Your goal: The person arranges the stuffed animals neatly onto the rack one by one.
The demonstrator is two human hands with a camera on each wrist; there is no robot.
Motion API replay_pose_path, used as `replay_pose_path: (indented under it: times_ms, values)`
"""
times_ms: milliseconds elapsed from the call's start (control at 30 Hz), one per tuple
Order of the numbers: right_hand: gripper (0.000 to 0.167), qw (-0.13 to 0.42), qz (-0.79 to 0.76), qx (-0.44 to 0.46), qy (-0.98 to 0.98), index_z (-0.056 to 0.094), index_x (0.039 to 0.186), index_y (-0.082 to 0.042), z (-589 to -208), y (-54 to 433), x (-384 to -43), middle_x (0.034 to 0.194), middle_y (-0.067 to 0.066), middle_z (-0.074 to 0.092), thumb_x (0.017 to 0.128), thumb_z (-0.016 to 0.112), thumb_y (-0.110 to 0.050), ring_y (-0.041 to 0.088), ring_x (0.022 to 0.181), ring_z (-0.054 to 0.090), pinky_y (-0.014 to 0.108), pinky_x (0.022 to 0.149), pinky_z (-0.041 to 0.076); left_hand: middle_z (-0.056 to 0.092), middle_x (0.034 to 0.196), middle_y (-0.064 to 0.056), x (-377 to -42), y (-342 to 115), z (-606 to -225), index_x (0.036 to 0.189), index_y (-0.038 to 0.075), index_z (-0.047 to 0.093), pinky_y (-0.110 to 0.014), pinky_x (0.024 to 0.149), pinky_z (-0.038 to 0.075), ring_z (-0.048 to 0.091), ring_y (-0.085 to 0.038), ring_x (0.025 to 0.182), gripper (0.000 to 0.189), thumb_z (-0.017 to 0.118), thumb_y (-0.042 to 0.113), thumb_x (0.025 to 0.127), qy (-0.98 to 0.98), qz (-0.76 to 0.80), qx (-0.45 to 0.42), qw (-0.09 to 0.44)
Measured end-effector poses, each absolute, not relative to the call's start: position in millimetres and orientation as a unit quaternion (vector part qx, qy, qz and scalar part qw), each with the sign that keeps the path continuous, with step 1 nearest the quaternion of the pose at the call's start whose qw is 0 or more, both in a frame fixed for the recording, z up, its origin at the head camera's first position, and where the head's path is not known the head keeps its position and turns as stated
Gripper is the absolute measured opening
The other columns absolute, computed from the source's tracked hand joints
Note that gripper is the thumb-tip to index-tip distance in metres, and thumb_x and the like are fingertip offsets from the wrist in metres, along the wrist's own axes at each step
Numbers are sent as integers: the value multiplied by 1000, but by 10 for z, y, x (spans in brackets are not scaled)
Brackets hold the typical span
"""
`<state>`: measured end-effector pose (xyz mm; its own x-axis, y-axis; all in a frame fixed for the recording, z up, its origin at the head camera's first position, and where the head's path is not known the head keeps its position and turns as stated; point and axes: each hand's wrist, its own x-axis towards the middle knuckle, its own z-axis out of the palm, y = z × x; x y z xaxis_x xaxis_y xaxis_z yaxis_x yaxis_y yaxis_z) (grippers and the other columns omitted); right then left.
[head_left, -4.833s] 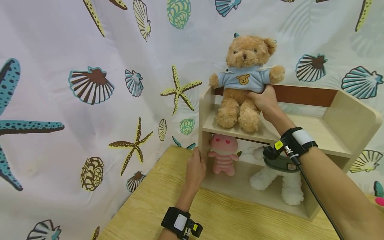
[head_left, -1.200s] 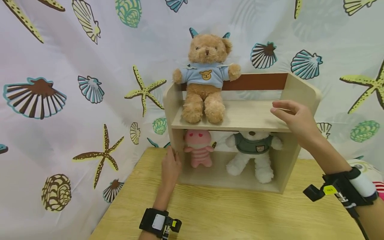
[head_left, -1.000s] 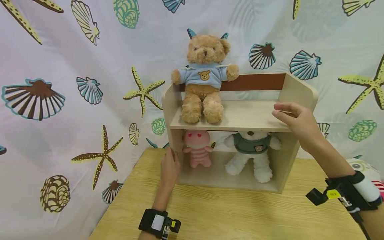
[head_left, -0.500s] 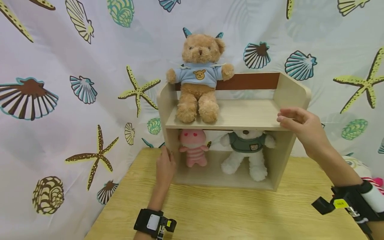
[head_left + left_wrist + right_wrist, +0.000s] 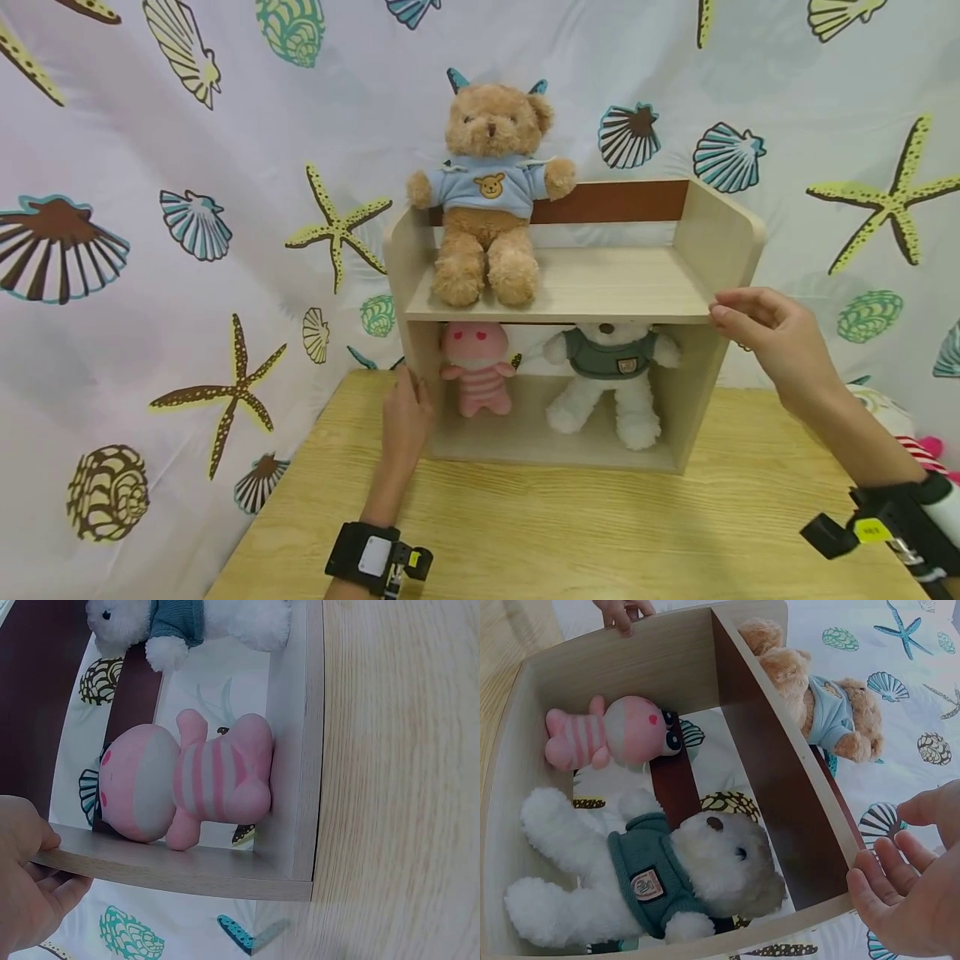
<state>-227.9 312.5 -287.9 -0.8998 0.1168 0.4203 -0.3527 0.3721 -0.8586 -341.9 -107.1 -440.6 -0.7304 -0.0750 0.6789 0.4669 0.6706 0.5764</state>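
Observation:
A two-tier wooden shelf (image 5: 622,315) stands on the table. My left hand (image 5: 406,417) grips its left side panel, thumb inside and fingers outside, as the left wrist view shows. My right hand (image 5: 780,342) is at the right side panel's front edge, thumb and fingers apart; its fingertips seem to touch the edge. On the upper tier, at the left, sits a brown teddy bear (image 5: 487,196) in a blue top. A pink striped plush toy (image 5: 214,780) and a white plush dog (image 5: 660,877) in a green sweater occupy the lower tier.
The shelf stands on a wood-grain table (image 5: 525,533). Behind hangs a white curtain (image 5: 225,125) printed with shells and starfish. Another plush toy (image 5: 892,417) with red stripes lies at the right edge, partly hidden by the right forearm.
My right hand has let go of the brown teddy bear, which now sits on the upper tier, and has moved right, then down to the right panel. My left hand stays on the left panel.

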Motion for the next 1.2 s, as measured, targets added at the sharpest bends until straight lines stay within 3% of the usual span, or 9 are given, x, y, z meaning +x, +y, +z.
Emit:
replay_pose_path:
  times_ms: [300,633,933,1200]
  values:
    - [13,212,596,85,-770,65,112,-8,-3075,3278,-2240,99,-10,71,99,63,-8,1,89,67,13,76,50,61,79,-28,-3394,-1070,-4411,107,-6,47,-55,58,50,65,-47,73,15,57,0,98,-846,-396,-116,337]
    - [16,202,666,69,-714,70,102,-17,-3323,3616,-2252,93,-10,73,99,61,-5,1,84,68,16,72,52,60,76,-28,-3395,-1050,-4405,106,-7,47,-55,57,49,64,-47,71,15,58,-2,97,-843,-391,-119,350]
    - [11,196,588,7,-785,65,106,-26,-3453,3805,-2234,92,-21,70,101,62,-17,-6,82,66,13,70,51,60,76,-28,-3418,-1048,-4399,105,-6,47,-54,56,50,65,-45,69,13,57,-1,98,-842,-397,-117,347]
    - [12,181,574,-7,-798,63,105,-28,-3598,3929,-2197,92,-23,67,102,59,-17,-8,83,64,13,69,51,60,76,-29,-3404,-1037,-4404,105,-7,47,-54,55,50,65,-46,69,14,58,-2,97,-841,-393,-119,351]
